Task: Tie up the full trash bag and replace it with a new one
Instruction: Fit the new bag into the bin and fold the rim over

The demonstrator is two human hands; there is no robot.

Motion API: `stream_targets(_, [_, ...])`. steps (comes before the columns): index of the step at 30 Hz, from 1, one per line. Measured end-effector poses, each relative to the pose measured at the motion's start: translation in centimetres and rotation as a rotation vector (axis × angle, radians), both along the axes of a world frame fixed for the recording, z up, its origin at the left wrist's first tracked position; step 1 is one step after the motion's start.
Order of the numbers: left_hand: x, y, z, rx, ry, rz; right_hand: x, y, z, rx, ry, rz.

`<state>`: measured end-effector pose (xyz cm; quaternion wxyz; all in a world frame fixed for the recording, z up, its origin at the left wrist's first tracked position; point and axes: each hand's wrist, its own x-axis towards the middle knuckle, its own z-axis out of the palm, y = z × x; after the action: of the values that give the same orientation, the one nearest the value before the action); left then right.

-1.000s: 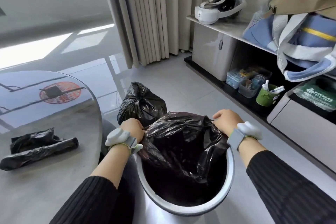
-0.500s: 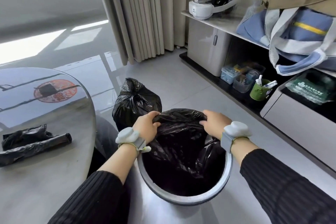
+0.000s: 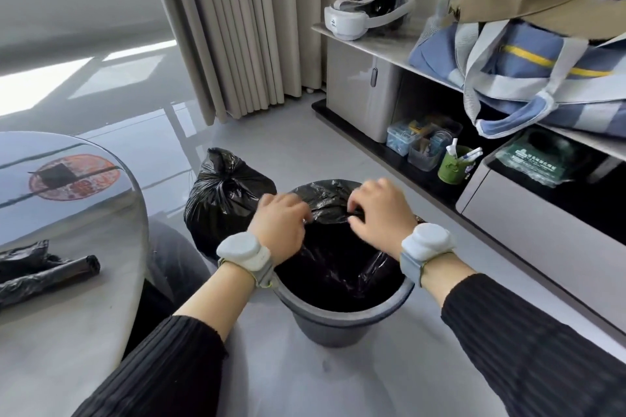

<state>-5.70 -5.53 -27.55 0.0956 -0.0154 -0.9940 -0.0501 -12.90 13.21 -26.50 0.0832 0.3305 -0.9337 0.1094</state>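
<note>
A grey round bin (image 3: 342, 318) stands on the floor in front of me with a new black bag (image 3: 335, 267) hanging inside it. My left hand (image 3: 279, 225) and my right hand (image 3: 379, 217) sit close together at the bin's far rim, both pinching the bag's edge, which is folded over that rim. The near rim is bare grey plastic. The full black trash bag (image 3: 225, 200), tied at its top, rests on the floor just behind and left of the bin. A roll of spare black bags (image 3: 40, 276) lies on the table at the left.
A round glossy table (image 3: 67, 220) fills the left side, close to the bin. A low cabinet (image 3: 369, 78) with a headset, a blue striped tote (image 3: 528, 74), small boxes and a green cup (image 3: 452, 164) runs along the right. Curtains (image 3: 237, 27) hang behind. Bare tiled floor lies beyond the bin.
Both hands have moved from the bin's sides toward each other at the far rim, carrying the bag's edge along. The bag has sunk lower into the bin. My view has pulled back.
</note>
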Motion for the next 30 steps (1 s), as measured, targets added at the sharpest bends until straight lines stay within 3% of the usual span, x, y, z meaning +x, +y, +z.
stream_targets(3, [-0.1,2.0,-0.1,-0.053,-0.352,-0.152,2.0,-1.3,0.4,0.406,-0.36,0.121])
stream_targets(6, [0.3,2.7,-0.9,-0.229,-0.555,-0.101,3.1,-1.3,-0.1,0.705,-0.501,0.122])
stream_targets(9, [1.3,1.9,0.3,-0.244,-0.506,-0.087,3.3,-0.6,1.0,0.704,-0.543,0.115])
stream_targets(13, [3.9,1.2,2.6,0.013,-0.466,-0.101,3.8,0.2,3.0,0.604,-0.682,0.191])
stream_targets(17, [6.6,1.1,3.7,0.134,-0.49,-0.149,5.1,0.0,4.3,0.54,-0.7,0.296])
stream_targets(26, [9.7,4.2,3.7,-0.189,-0.543,-0.206,7.4,2.5,4.5,0.631,-0.812,0.315])
stream_targets(30, [9.8,5.3,4.0,-0.246,-0.665,-0.18,7.8,2.9,5.5,0.78,-0.782,0.291])
